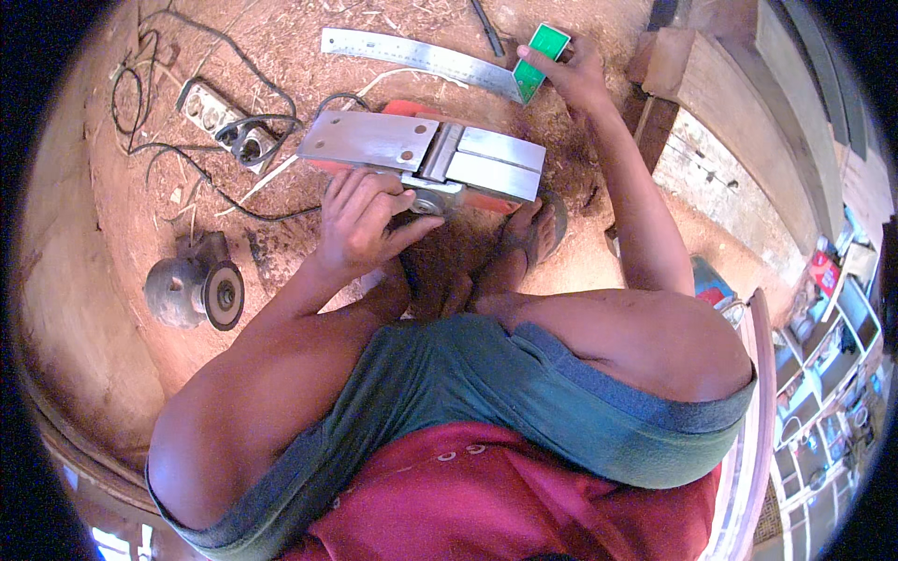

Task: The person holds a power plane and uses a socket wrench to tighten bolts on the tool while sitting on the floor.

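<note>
An electric hand planer point(374, 140) with an orange body lies upside down between my legs, its metal sole and cutter slot facing up. My left hand point(360, 220) grips its near side, fingertips at the sole's edge and thumb by a round knob. Beyond the planer, my right hand point(575, 79) holds a try square point(544, 56) by its green, metal-edged handle. The square's long steel blade, marked like a ruler, stretches left over the shavings, apart from the planer. My thumb lies on the handle; the other fingers are partly hidden behind it.
An angle grinder point(196, 290) rests on the ground at left. Behind it lies a white power strip point(224, 122) with tangled black cords. Wooden boards point(720, 178) stand at right, near cluttered shelves point(832, 346). A dark thin tool point(486, 28) lies beyond the square.
</note>
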Action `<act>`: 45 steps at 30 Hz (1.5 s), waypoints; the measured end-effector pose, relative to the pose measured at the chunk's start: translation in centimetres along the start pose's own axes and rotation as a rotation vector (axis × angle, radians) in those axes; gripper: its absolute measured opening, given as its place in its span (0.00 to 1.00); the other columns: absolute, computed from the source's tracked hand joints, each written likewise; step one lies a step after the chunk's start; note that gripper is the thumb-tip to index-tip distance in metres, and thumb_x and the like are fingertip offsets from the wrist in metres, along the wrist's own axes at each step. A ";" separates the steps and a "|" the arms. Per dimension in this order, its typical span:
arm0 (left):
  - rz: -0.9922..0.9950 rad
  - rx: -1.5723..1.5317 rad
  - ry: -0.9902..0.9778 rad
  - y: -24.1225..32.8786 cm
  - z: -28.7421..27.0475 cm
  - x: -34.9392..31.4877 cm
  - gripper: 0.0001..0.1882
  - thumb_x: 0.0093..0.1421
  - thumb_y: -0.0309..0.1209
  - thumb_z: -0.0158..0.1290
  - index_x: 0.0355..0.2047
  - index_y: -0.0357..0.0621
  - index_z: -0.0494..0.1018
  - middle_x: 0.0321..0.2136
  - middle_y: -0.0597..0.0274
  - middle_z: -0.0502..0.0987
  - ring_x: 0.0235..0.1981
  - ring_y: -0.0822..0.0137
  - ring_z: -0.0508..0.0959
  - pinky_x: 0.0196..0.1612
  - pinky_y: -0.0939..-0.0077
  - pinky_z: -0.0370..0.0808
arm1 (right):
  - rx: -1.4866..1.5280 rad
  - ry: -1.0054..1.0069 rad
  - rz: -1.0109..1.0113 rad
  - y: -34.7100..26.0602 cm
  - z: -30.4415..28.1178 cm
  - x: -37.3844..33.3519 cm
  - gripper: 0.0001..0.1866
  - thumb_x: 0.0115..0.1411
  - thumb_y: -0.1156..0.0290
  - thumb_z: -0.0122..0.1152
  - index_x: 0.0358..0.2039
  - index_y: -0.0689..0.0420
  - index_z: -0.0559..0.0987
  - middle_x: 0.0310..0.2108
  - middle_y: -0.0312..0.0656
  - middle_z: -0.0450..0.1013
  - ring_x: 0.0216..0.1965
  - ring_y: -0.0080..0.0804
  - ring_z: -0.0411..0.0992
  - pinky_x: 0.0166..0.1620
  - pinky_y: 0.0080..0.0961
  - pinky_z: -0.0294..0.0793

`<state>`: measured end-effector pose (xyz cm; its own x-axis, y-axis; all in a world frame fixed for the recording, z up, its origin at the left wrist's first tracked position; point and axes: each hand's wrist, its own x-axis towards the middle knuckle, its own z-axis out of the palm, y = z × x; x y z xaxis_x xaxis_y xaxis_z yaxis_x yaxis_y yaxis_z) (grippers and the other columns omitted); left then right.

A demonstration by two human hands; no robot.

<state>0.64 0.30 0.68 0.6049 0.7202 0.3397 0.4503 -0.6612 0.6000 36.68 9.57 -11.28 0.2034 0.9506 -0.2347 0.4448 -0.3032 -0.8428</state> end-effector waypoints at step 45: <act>0.035 0.031 0.025 -0.1 0.4 -1.1 0.21 0.51 0.38 0.74 0.46 0.53 0.84 0.43 0.70 0.80 0.42 0.63 0.80 0.45 0.63 0.76 | 0.414 -0.043 -0.119 -10.8 -1.6 -9.1 0.16 0.79 0.59 0.55 0.50 0.61 0.73 0.34 0.44 0.78 0.30 0.29 0.76 0.35 0.32 0.81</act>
<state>0.17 -0.46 -0.04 0.6041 0.7016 0.3781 0.4495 -0.6916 0.5653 31.38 4.08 0.74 0.1313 0.9819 -0.1368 0.0738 -0.1473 -0.9863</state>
